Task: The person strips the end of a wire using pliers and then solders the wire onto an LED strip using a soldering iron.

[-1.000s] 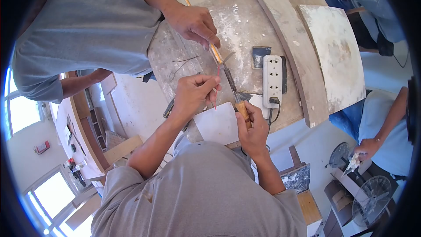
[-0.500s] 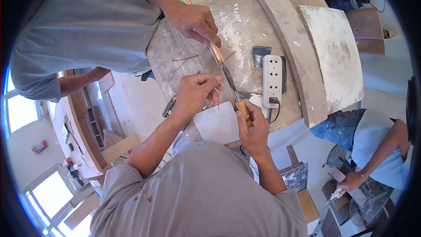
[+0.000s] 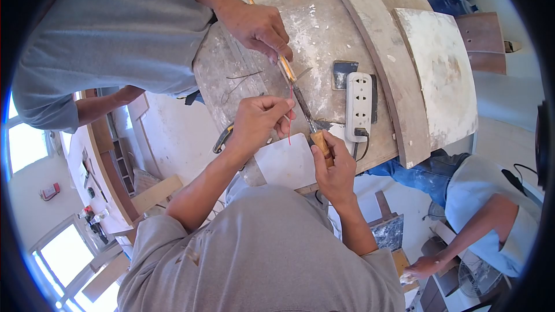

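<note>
My right hand is wrapped round the wooden handle of a soldering iron. Its dark metal shaft points up and away, and the tip meets the end of a thin orange-yellow strip. A co-worker's hand pinches that strip from the far side. My left hand is closed, thumb and fingertips pinching a thin red wire. The wire runs from the strip's end down past my fingers. Whether the iron's tip touches the wire itself is too small to tell.
A white power strip with a black plug lies right of the iron, near a dark pad. A white sheet covers the near edge. Yellow-black cutter and loose wires lie left. Boards stand right; another person is beyond.
My hands, the iron and the strip stay almost still. At the right, the other person has leaned closer, with the arm reaching toward the left.
</note>
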`<state>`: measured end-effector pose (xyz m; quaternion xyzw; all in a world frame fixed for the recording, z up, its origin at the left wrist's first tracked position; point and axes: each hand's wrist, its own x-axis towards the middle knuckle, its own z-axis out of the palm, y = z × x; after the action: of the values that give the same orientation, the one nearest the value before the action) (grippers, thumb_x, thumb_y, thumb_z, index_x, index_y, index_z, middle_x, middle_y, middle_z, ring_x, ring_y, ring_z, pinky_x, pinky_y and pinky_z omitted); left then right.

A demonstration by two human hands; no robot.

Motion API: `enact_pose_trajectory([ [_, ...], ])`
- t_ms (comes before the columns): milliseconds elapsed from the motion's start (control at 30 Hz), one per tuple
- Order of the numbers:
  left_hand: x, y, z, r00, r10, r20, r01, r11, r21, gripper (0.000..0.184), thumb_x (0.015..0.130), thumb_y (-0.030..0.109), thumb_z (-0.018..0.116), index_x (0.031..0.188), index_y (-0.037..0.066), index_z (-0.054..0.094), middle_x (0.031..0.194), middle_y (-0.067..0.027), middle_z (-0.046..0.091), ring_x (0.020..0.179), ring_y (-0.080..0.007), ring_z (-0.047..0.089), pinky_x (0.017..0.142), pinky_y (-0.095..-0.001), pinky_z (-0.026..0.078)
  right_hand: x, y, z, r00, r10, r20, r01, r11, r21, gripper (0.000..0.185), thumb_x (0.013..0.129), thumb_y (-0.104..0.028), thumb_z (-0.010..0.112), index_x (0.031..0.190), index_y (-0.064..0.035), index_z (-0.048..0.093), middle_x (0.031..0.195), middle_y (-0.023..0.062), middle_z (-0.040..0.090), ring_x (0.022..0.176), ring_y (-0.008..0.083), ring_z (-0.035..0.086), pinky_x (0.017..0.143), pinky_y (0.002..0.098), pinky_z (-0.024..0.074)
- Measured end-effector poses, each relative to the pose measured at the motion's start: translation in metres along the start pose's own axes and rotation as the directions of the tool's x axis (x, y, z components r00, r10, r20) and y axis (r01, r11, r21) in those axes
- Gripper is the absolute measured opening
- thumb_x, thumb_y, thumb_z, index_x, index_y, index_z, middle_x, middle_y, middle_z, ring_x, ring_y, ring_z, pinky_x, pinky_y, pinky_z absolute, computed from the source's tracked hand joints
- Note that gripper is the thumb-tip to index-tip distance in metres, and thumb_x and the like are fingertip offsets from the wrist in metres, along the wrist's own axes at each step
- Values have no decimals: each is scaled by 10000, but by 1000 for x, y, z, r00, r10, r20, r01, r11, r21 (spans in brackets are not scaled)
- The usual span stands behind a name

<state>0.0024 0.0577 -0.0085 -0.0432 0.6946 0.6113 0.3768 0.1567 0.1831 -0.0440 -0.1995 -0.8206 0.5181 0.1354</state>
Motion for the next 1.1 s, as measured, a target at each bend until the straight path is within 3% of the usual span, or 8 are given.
enact_pose_trajectory([
  [67, 1, -1, 0, 1000, 4, 7, -4, 1000, 3, 262, 926, 174, 626, 803, -52, 673, 636, -53, 625, 511, -87, 572, 487, -226, 463, -1, -2, -3, 997, 64, 41, -64, 998, 5, 333, 868, -50, 675, 1167, 61, 580, 1003, 175, 663, 871, 223, 669, 771, 306, 527],
  [167, 1, -1, -1, 1000, 11, 14, -11, 1000, 22, 264, 927, 176, 626, 804, -54, 671, 630, -55, 625, 511, -89, 576, 486, -225, 462, 0, -5, -4, 998, 57, 39, -56, 998, -16, 331, 869, -57, 675, 1163, 65, 584, 994, 175, 667, 865, 221, 670, 774, 305, 526],
  [267, 1, -4, -1, 1000, 14, 7, -15, 1000, 4, 264, 927, 177, 627, 809, -56, 669, 634, -58, 627, 514, -92, 581, 486, -227, 466, 1, -4, -4, 1000, 19, 11, -18, 1000, -24, 320, 847, -50, 680, 1134, 66, 599, 959, 221, 667, 808, 308, 683, 708, 334, 541],
  [467, 1, -4, -1, 1000, 23, 21, -22, 999, -47, 261, 929, 178, 630, 824, -58, 665, 655, -62, 633, 521, -96, 590, 489, -233, 481, 3, -7, -8, 1000, -9, 18, 10, 998, -59, 315, 842, -46, 684, 1123, 74, 607, 991, 236, 667, 857, 331, 685, 738, 347, 544],
  [1100, 2, -3, 0, 999, 13, 40, -10, 998, -55, 267, 930, 190, 627, 821, -53, 656, 605, -59, 621, 506, -96, 579, 514, -224, 465, 3, -19, -15, 999, -50, 23, 52, 994, -99, 341, 845, -27, 685, 1156, 82, 600, 925, 215, 668, 770, 273, 678, 670, 318, 539],
])
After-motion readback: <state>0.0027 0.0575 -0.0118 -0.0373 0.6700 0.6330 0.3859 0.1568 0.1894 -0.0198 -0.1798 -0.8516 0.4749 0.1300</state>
